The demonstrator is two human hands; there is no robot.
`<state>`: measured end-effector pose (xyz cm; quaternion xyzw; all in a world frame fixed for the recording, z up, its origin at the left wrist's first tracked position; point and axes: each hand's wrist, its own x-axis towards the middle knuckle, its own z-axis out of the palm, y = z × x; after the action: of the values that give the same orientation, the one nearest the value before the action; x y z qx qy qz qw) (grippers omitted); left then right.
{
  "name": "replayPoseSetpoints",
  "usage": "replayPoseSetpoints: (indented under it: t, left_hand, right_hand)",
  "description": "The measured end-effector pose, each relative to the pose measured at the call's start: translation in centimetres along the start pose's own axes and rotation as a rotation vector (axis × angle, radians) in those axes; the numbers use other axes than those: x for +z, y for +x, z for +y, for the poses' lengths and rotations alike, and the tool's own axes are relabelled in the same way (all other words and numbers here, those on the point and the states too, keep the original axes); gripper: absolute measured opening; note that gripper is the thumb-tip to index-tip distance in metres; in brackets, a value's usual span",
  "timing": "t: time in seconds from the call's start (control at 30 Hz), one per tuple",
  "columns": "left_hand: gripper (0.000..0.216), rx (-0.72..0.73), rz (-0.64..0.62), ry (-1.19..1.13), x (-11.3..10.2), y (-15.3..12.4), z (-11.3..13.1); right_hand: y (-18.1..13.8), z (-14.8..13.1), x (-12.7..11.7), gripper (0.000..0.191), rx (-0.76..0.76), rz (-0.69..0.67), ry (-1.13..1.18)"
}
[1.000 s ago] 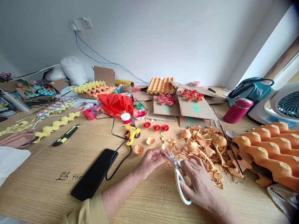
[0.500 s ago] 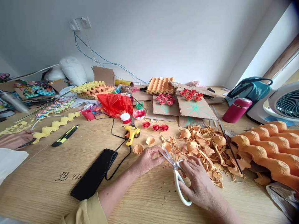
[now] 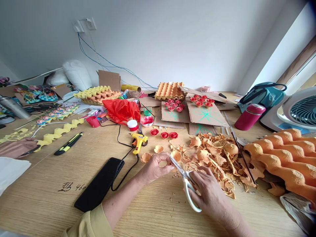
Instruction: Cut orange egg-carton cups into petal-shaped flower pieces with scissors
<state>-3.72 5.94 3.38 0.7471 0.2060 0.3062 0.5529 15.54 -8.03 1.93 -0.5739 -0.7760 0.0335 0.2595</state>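
Note:
My right hand (image 3: 208, 192) is closed round the white handles of a pair of scissors (image 3: 182, 171), with the blades nearly together. The blade tips reach between the thumb and forefinger of my left hand (image 3: 156, 168). That hand is pinched on a small piece of orange egg carton, mostly hidden by the fingers and blades. Just beyond the tips lies a trimmed orange cup (image 3: 176, 155). Two more petal-edged cups, one pale (image 3: 158, 149) and one darker (image 3: 146, 158), rest to its left. Red painted flowers (image 3: 165, 135) sit in a row behind them.
Orange carton scraps (image 3: 217, 158) are heaped right of my hands, beside an orange egg tray (image 3: 281, 158). A yellow glue gun (image 3: 139, 142), black phone (image 3: 99, 184) and utility knife (image 3: 68, 144) lie leftward. Another person's hand (image 3: 21, 147) holds black-handled scissors at far left by a yellow carton strip (image 3: 58, 133).
The scissor blades in my right hand have closed from a spread position, and the handles have come together. My left hand has stayed in nearly the same place.

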Motion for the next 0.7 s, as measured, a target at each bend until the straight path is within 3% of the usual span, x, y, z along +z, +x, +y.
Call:
replayPoseSetpoints:
  t: [0.2, 0.43, 0.57, 0.7]
  left_hand:
    - [0.026, -0.183, 0.015, -0.197, 0.3, 0.1, -0.7]
    - [0.033, -0.259, 0.008, -0.339, 0.8, 0.0, 0.2]
    - [0.036, -0.264, -0.079, -0.298, 1.3, -0.2, -0.1]
    - [0.033, -0.22, -0.17, -0.164, 1.9, -0.8, 0.0]
  right_hand:
    - [0.2, 0.7, 0.6, 0.03, 0.117, 0.078, 0.057]
    - [0.3, 0.2, 0.0, 0.029, 0.299, 0.114, 0.317]
    - [0.8, -0.4, -0.7, 0.014, 0.359, 0.129, 0.551]
    - [1.0, -0.9, -0.8, 0.014, 0.388, 0.118, 0.715]
